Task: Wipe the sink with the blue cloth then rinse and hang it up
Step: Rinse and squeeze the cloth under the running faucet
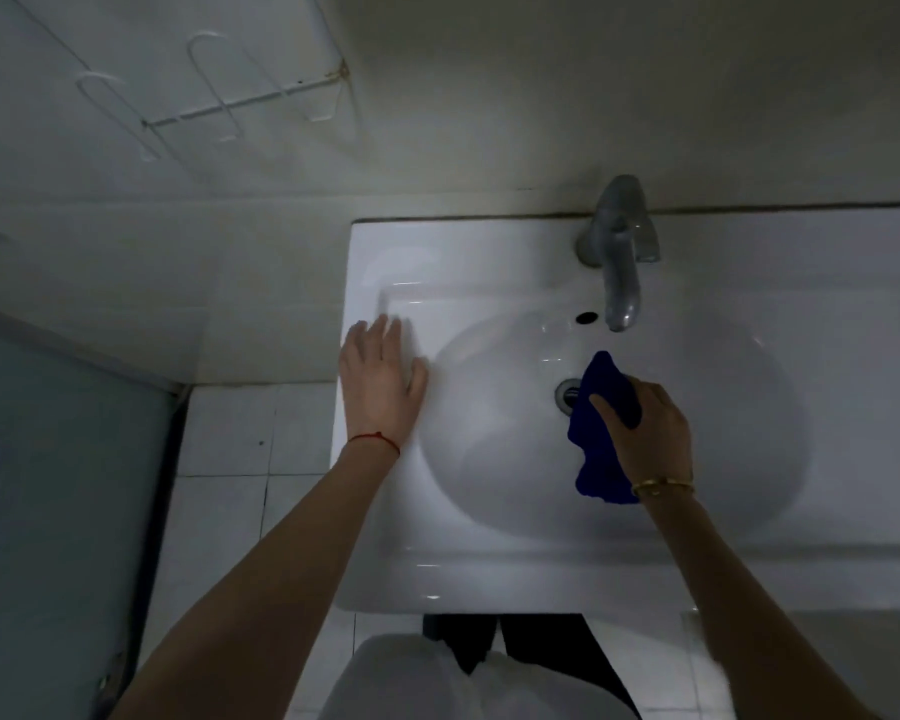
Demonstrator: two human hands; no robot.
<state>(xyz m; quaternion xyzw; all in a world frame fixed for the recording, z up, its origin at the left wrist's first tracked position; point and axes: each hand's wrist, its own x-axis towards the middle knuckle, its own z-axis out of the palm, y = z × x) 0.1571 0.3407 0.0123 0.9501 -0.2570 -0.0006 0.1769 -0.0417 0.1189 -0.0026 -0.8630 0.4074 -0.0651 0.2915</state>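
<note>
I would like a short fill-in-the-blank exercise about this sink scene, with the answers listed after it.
1. The right hand grips a cloth whose colour is ____.
2. The left hand rests flat on the sink's ____ rim.
3. The cloth partly covers the ____ at the bottom of the basin.
4. A white wire rack is mounted on the ____.

Missing words: blue; left; drain; wall

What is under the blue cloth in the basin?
The cloth, gripped by the right hand, covers the right edge of the drain. The basin beneath it is hidden.
</note>
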